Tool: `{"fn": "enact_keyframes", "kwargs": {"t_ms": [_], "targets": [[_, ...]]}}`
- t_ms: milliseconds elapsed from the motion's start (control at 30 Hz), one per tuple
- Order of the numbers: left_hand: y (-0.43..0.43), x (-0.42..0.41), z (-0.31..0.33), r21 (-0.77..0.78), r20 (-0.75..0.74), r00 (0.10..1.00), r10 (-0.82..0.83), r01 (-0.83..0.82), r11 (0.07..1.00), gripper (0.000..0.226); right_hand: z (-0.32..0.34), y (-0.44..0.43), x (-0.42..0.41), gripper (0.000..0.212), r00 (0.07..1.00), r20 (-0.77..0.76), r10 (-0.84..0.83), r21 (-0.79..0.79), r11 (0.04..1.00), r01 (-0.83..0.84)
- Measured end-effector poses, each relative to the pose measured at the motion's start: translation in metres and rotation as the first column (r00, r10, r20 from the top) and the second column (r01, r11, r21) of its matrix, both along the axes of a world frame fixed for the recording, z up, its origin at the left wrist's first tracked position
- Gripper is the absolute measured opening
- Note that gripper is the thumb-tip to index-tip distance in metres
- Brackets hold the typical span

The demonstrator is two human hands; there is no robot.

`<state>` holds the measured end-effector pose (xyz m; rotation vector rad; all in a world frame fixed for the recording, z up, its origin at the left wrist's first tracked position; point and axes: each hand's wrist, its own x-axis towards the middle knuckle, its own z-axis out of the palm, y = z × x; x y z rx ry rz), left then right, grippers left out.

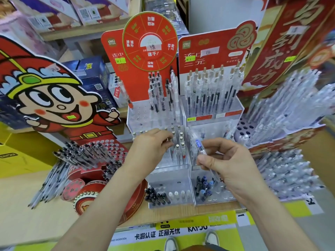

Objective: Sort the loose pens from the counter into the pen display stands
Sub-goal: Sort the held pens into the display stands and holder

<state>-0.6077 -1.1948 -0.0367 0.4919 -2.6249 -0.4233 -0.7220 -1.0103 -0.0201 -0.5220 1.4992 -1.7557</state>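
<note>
The right hand [223, 164] is pinching a blue-tipped pen [200, 148], likely for slotting, while the left hand [150, 144] is curling among pens in the clear stand [167, 170], grip unclear

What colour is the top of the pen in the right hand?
Blue, on the see-through pen the right hand pinches. The head view shows it.
</note>
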Motion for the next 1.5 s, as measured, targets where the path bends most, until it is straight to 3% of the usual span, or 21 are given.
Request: {"fn": "enact_keyframes", "kwargs": {"t_ms": [200, 400, 500, 600, 667, 1000, 1167, 1300, 1400, 1500], "targets": [[-0.001, 0.001, 0.013, 0.064, 0.072, 0.997, 0.039, -0.043, 0.997, 0.018, 0.001, 0.000, 0.000, 0.025, 0.993, -0.117, -0.027, 0.054, 0.998, 0.033], [0.002, 0.003, 0.024, 0.050, 0.233, 0.972, 0.018, -0.030, 0.998, 0.035, -0.001, 0.005, -0.001, 0.007, 0.992, -0.121, 0.045, 0.158, 0.987, -0.026], [0.008, 0.007, 0.040, 0.038, 0.136, 0.989, 0.061, -0.067, 0.997, 0.034, -0.005, 0.008, -0.002, 0.013, 0.990, -0.061, 0.125, 0.168, 0.979, -0.113], [0.029, 0.001, 0.065, 0.361, -0.061, 0.997, 0.054, -0.028, 0.932, 0.026, -0.006, 0.011, -0.003, 0.023, 0.990, 0.018, 0.139, 0.126, 0.982, -0.140], [0.044, -0.010, 0.077, 0.555, -0.023, 0.999, -0.035, 0.041, 0.831, 0.027, -0.006, 0.014, -0.004, 0.025, 0.986, 0.029, 0.165, 0.110, 0.980, -0.168], [0.056, -0.037, 0.075, 0.810, -0.024, 0.994, -0.103, 0.080, 0.581, 0.017, -0.008, 0.028, -0.021, 0.018, 0.991, -0.008, 0.135, 0.015, 0.991, -0.135], [0.053, -0.047, 0.093, 0.612, -0.244, 0.957, 0.158, 0.025, 0.791, 0.014, -0.013, 0.035, -0.044, 0.015, 0.980, -0.190, -0.064, 0.026, 0.997, 0.070], [0.050, -0.064, 0.082, 0.405, -0.204, 0.962, 0.183, -0.088, 0.910, 0.009, -0.018, 0.044, -0.068, 0.030, 0.938, -0.306, -0.162, 0.043, 0.982, 0.184], [0.054, -0.074, 0.057, 0.268, -0.150, 0.981, 0.127, -0.084, 0.960, 0.009, -0.020, 0.046, -0.077, 0.031, 0.841, -0.522, -0.139, 0.069, 0.977, 0.204], [0.053, -0.079, 0.037, 0.117, -0.109, 0.991, 0.074, -0.061, 0.991, 0.013, -0.024, 0.047, -0.080, 0.028, 0.685, -0.724, -0.083, 0.076, 0.977, 0.199]]}}
